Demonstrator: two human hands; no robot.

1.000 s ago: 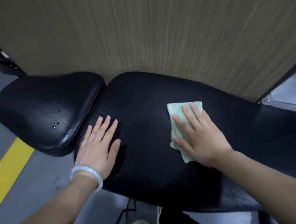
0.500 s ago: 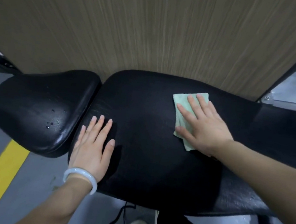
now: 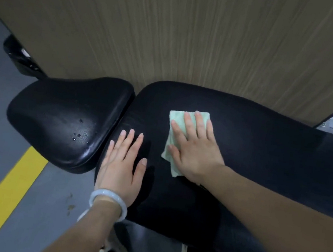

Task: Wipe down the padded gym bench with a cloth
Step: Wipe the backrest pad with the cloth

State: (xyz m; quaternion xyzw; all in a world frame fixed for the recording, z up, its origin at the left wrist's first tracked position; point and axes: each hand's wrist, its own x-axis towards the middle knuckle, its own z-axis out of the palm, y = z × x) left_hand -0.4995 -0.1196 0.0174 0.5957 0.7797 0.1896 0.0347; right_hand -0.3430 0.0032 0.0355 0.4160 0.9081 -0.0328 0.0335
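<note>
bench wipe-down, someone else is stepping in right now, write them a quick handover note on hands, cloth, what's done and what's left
Left hand: flat, fingers straight, resting on the long back pad near its seat-side end, holding nothing.
Right hand: flat, fingers spread, pressing the green cloth onto the back pad, toward the far edge.
Done: cannot tell how much of the back pad has been wiped; no droplets show on it.
Left: the seat pad carries water droplets, apparently unwiped. The back pad's far right end also probably needs a pass.
</note>
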